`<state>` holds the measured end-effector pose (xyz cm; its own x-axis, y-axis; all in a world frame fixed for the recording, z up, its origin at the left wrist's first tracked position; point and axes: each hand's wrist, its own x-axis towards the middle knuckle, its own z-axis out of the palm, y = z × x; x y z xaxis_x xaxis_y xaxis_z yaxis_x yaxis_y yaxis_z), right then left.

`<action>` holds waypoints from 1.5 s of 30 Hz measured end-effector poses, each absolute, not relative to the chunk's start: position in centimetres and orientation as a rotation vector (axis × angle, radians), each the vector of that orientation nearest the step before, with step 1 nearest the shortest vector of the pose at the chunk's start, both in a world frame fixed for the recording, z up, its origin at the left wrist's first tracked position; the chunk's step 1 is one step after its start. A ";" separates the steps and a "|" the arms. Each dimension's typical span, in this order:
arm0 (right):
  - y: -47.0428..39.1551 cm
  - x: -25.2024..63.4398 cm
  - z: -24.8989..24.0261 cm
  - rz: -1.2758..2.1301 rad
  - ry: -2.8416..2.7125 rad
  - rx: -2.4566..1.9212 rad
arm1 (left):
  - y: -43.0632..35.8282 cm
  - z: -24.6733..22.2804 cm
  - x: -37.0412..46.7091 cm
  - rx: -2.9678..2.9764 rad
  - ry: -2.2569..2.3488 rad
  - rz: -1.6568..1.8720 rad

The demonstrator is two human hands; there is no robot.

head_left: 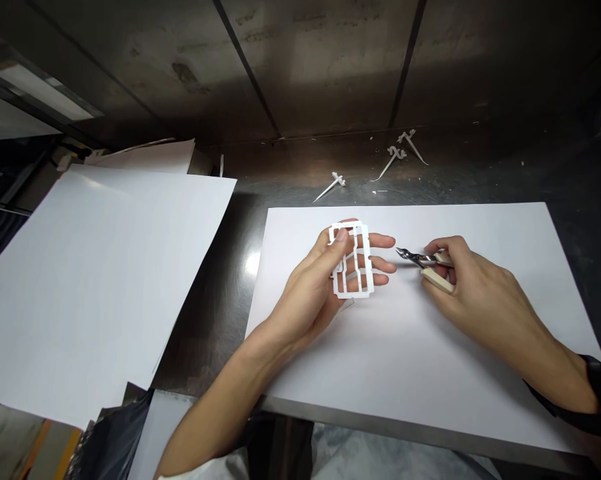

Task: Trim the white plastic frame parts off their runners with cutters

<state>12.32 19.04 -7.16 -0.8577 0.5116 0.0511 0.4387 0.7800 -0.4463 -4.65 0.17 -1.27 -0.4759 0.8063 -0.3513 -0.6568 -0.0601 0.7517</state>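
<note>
The white frame [368, 267] is pinched in my left hand [316, 287] over a white sheet [405, 373]; my right hand [485, 293] grips cutters [433, 276] nearby. Beyond, three white offcuts [337, 180] suggest some trimming done; what's left, I can't judge remotely.

A dark metal bench [205, 333] with a dull sheen carried everything. Across its nearer part lay a large white sheet [395, 347], its lower side running along the bench's front edge. Beyond the sheet's far edge, three small, spiky white pieces rested on bare metal: one piece [336, 179] lay alone toward the left, while a second piece [393, 157] and a third piece [413, 145] sat close together farther right. Tiny white scraps [379, 192] were scattered around them. A slim white strip [221, 165] showed near the back, toward the left.
</note>
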 end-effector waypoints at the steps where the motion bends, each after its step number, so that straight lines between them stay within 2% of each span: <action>1: 19.0 12.3 -7.2 0.640 -2.803 -0.755 | 0.2 -1.4 -4.7 0.199 1.149 1.742; 8: 19.0 12.2 -6.9 0.684 -2.800 -0.750 | 0.0 -1.8 -5.4 0.195 1.178 1.741; 14: 19.1 12.4 -7.1 0.698 -2.789 -0.783 | -0.3 -0.8 -6.4 -0.070 0.490 1.752; 17: 19.2 12.6 -7.4 0.697 -2.821 -0.812 | -0.4 -0.7 -6.4 -0.144 0.344 1.724; 30: 19.2 12.9 -7.9 0.632 -2.836 -0.840 | -0.8 -1.1 -6.4 -0.087 0.234 1.641; 45: 18.9 12.5 -7.0 0.582 -2.891 -0.853 | -0.4 -0.8 -6.0 -0.208 0.530 1.741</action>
